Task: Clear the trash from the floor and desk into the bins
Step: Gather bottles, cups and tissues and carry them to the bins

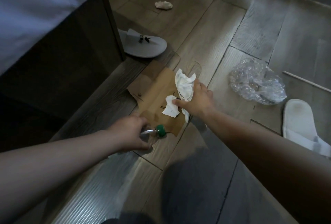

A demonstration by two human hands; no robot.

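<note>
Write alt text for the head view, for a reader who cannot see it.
A person's right hand grips crumpled tissues over a brown paper bag on the floor, while the left hand holds a green-capped bottle. Plastic wrap lies nearby.

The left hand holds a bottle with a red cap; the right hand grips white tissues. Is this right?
No. In the head view the cap is green, not red. The left hand does hold the bottle, and the right hand grips white tissues.
</note>
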